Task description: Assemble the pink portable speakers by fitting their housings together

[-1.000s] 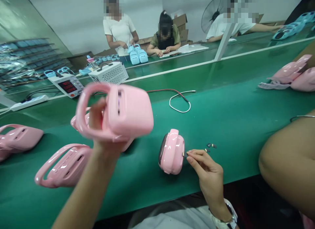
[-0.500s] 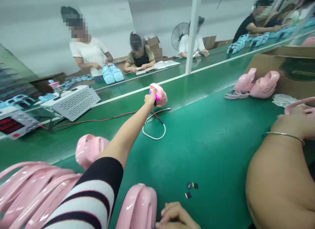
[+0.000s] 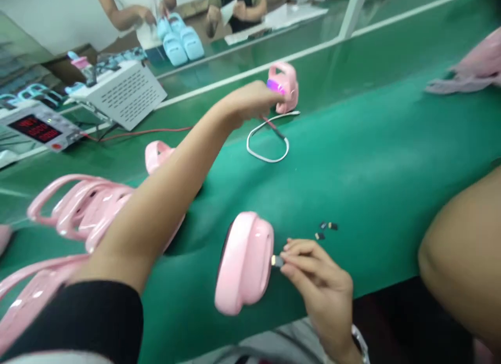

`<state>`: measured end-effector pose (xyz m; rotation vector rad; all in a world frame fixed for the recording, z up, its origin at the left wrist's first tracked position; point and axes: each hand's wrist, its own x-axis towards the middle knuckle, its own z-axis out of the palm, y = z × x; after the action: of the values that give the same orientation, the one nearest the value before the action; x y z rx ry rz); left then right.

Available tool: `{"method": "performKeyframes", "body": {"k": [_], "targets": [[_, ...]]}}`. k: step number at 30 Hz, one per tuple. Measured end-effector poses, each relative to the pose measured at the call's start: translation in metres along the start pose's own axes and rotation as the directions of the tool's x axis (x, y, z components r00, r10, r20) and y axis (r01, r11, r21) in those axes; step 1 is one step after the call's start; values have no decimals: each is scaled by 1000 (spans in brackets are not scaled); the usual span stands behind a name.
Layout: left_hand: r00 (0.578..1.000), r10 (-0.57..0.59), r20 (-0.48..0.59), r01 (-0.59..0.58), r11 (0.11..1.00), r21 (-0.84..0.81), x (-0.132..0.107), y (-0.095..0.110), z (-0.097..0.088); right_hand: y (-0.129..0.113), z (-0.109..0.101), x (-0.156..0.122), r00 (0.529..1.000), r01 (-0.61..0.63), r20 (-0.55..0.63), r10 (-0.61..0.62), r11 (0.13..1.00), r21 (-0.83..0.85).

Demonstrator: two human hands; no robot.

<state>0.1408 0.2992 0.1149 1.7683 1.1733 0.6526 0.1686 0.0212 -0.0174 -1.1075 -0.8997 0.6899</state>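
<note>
My left hand, at the end of my outstretched arm, has its blurred fingers closed against a pink plastic device with a loop handle; a purple light glows on that device. Close to me, a second pink device lies on the green surface. Beside its right edge my right hand pinches a small black memory card with gold contacts turned toward the slot side. Whether the card touches the device I cannot tell. Several like cards lie a little beyond my right hand.
More pink devices lie at left, partly behind my forearm. A white cable loop lies near the far device, joined to a red wire. A power supply and metal box stand back left. A co-worker's arm rests at right.
My view has tilted down and closer. My right hand now shows with the card at the near device's edge. My left hand remains at the far device, whose handle now stands more upright.
</note>
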Motion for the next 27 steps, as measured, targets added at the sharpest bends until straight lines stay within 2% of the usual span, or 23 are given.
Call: {"method": "performKeyframes", "body": {"k": [1,3,4,5,6,8,10,12,14,18,22,27], "targets": [[999,33,38,-33,999,-17,-28,0,-6,-1,-1,-1,1000,-26,1,26,1000,-1],[990,138,4,-133,960,-246,-85,-7,-12,-2,-2,-2,999,-41,10,41,999,8],[976,213,-42,-213,907,-364,-113,-16,-12,-1,-2,-3,1000,-29,10,29,999,14],[959,250,-134,-284,829,-482,-140,-27,-10,-1,-1,-4,1000,-10,8,10,1000,14],[964,226,-140,-266,799,-539,-164,-40,-7,-1,0,-4,1000,10,2,-10,1000,8],[993,94,-77,-121,777,-618,-201,-70,3,-1,1,-5,999,36,-7,-37,999,-15],[999,-34,-34,5,783,-621,-223,-96,13,-2,3,-6,999,36,-9,-36,999,-35],[997,-76,-18,50,801,-596,-232,-112,21,-3,4,-6,999,34,-13,-34,999,-39],[998,-59,-8,43,811,-583,-233,-119,25,-3,5,-6,999,38,-18,-39,999,-32],[1000,-19,-23,3,828,-561,-230,-120,25,0,6,-7,999,34,-23,-34,999,-19],[999,-38,-9,25,795,-606,-231,-121,24,2,5,-8,998,41,-42,-42,999,-13],[999,-48,0,38,782,-623,-232,-119,26,0,4,-9,999,30,17,-30,999,11]]}}
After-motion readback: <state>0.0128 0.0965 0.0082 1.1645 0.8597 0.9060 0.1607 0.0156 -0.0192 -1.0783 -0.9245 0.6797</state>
